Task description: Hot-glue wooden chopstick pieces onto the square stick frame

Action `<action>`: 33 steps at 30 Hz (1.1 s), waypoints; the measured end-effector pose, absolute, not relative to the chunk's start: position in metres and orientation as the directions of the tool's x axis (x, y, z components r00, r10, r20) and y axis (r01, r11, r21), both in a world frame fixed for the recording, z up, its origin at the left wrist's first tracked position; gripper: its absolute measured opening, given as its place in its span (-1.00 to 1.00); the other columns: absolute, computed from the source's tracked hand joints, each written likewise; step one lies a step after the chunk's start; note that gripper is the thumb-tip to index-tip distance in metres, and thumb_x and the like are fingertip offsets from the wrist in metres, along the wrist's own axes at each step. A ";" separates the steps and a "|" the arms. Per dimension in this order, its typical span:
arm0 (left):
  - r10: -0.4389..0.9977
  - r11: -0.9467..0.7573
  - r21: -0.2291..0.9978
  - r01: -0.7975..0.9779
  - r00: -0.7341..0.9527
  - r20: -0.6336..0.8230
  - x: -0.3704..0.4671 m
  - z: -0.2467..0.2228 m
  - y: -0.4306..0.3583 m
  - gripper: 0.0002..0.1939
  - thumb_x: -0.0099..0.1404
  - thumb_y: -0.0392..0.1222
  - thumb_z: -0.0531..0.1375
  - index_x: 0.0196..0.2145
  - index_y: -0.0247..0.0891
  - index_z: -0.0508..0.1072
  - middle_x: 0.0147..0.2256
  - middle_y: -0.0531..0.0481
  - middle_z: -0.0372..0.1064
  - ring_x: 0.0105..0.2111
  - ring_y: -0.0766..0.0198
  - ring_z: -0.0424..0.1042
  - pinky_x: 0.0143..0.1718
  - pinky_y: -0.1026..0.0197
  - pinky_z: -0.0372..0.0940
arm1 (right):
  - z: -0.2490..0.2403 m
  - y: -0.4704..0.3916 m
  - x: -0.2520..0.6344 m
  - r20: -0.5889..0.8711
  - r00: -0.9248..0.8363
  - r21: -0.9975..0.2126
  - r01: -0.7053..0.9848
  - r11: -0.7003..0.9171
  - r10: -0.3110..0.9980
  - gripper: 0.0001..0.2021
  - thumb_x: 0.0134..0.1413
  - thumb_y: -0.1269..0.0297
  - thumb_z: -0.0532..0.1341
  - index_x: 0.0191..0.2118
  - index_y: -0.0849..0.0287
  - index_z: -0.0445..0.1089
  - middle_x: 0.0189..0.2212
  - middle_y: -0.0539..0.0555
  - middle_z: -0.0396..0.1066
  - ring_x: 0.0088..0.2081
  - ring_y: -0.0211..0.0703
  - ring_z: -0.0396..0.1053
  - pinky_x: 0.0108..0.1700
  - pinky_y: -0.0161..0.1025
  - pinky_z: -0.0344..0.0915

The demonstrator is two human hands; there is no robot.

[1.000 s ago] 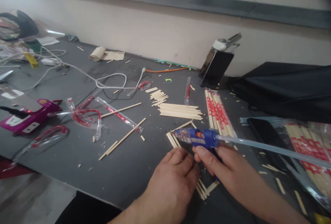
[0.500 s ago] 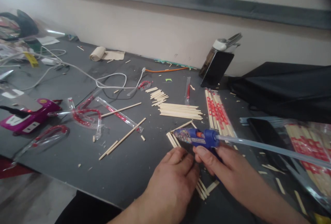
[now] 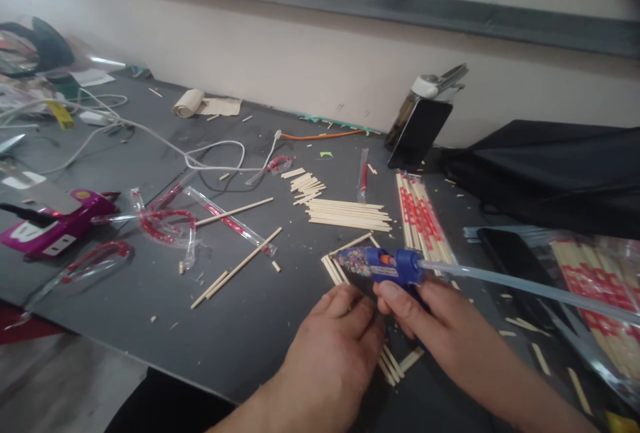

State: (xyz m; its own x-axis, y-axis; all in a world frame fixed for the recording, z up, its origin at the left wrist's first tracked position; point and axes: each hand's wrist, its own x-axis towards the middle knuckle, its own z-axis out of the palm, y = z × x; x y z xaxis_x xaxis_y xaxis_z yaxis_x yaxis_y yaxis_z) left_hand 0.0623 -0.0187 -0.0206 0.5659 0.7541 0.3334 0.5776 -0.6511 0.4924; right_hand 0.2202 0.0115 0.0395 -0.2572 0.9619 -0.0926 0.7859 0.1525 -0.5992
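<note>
Your R hand [image 3: 440, 323] has its fingers wrapped round the grip of the blue glue gun [image 3: 410, 266], gun almost level, nozzle pointing L, tip right at the far ends of three parallel sticks [image 3: 336, 273]; touching or just above, can't tell. Your L hand [image 3: 337, 336] sits over the middle of those sticks, fingers curled down; pinching or just pressing, can't tell, undersides hidden. Near ends poke out past it, next to a crosswise stick [image 3: 413, 358]. Clear glue rod [image 3: 500, 281] runs out the gun's back, off to the R. Beyond, on the worktop [image 3: 240, 346]: long-stick pile [image 3: 350, 213] w/ short pieces [image 3: 306, 186] just behind, red-marked pack [image 3: 425, 209] to the R, nr the propped phone [image 3: 423, 129].
</note>
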 end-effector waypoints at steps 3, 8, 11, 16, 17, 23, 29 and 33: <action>0.751 -0.655 0.492 0.573 0.563 0.345 0.063 -0.020 -0.019 -0.69 0.38 -0.22 0.02 -0.02 -0.38 0.41 -0.09 -0.12 0.44 0.00 0.08 0.26 0.10 0.04 0.24 | 0.039 0.011 0.220 -0.071 -0.248 -0.609 0.778 0.154 0.966 -0.58 0.22 0.00 0.03 -0.60 0.03 0.28 -0.69 -0.04 0.34 -0.60 -0.14 0.32 -0.49 -0.23 0.29; 0.752 -0.655 0.492 0.573 0.555 0.355 0.064 -0.020 -0.019 -0.69 0.39 -0.22 -0.01 -0.02 -0.35 0.42 -0.10 -0.12 0.45 0.00 0.09 0.27 0.10 0.04 0.24 | 0.036 0.011 0.221 -0.090 -0.248 -0.618 0.773 0.142 0.964 -0.61 0.22 0.00 0.04 -0.56 0.03 0.30 -0.68 -0.03 0.36 -0.60 -0.14 0.33 -0.50 -0.23 0.29; 0.754 -0.652 0.491 0.577 0.563 0.339 0.064 -0.020 -0.018 -0.68 0.40 -0.21 -0.01 -0.01 -0.33 0.41 -0.09 -0.11 0.45 0.01 0.09 0.26 0.10 0.03 0.23 | 0.036 0.010 0.222 -0.106 -0.255 -0.621 0.772 0.136 0.961 -0.64 0.23 -0.01 0.03 -0.48 0.04 0.36 -0.62 -0.02 0.42 -0.56 -0.12 0.37 -0.44 -0.21 0.32; 0.752 -0.654 0.493 0.573 0.566 0.339 0.064 -0.020 -0.018 -0.68 0.40 -0.20 -0.02 0.00 -0.34 0.40 -0.08 -0.11 0.44 0.04 0.09 0.24 0.14 0.04 0.20 | 0.036 0.010 0.222 -0.090 -0.242 -0.608 0.782 0.139 0.966 -0.62 0.22 0.00 0.03 -0.55 0.03 0.32 -0.68 -0.03 0.37 -0.59 -0.13 0.33 -0.46 -0.21 0.30; 0.753 -0.653 0.493 0.576 0.564 0.338 0.064 -0.020 -0.018 -0.68 0.40 -0.21 -0.02 0.00 -0.35 0.40 -0.08 -0.11 0.44 0.04 0.10 0.24 0.13 0.04 0.21 | 0.037 0.010 0.222 -0.089 -0.242 -0.613 0.778 0.138 0.966 -0.62 0.21 0.00 0.04 -0.56 0.03 0.32 -0.68 -0.03 0.36 -0.59 -0.13 0.33 -0.47 -0.21 0.29; 0.758 -0.648 0.483 0.589 0.558 0.337 0.063 -0.019 -0.020 -0.68 0.40 -0.21 -0.01 -0.01 -0.34 0.40 -0.07 -0.11 0.43 0.01 0.09 0.25 0.08 0.04 0.25 | 0.042 0.010 0.227 -0.160 -0.216 -0.700 0.713 0.043 0.963 -0.55 0.20 -0.10 0.02 -0.52 0.09 0.36 -0.65 -0.01 0.35 -0.54 -0.14 0.33 -0.42 -0.21 0.29; 0.753 -0.656 0.456 0.602 0.566 0.335 0.063 -0.020 -0.020 -0.71 0.40 -0.21 -0.01 -0.09 -0.34 0.44 -0.11 -0.11 0.43 -0.02 0.12 0.26 0.05 0.09 0.26 | 0.037 0.013 0.234 -0.271 -0.207 -0.815 0.569 -0.110 0.940 -0.52 0.19 -0.16 0.01 -0.32 0.17 0.41 -0.53 0.02 0.38 -0.51 -0.20 0.31 -0.46 -0.27 0.25; 0.748 -0.663 0.433 0.610 0.566 0.347 0.063 -0.021 -0.020 -0.72 0.39 -0.22 -0.01 -0.12 -0.35 0.45 -0.15 -0.11 0.43 -0.05 0.10 0.26 0.04 0.09 0.26 | 0.036 0.014 0.235 -0.296 -0.215 -0.807 0.578 -0.123 0.931 -0.52 0.20 -0.16 -0.01 -0.30 0.16 0.40 -0.58 -0.02 0.31 -0.51 -0.22 0.28 -0.44 -0.28 0.21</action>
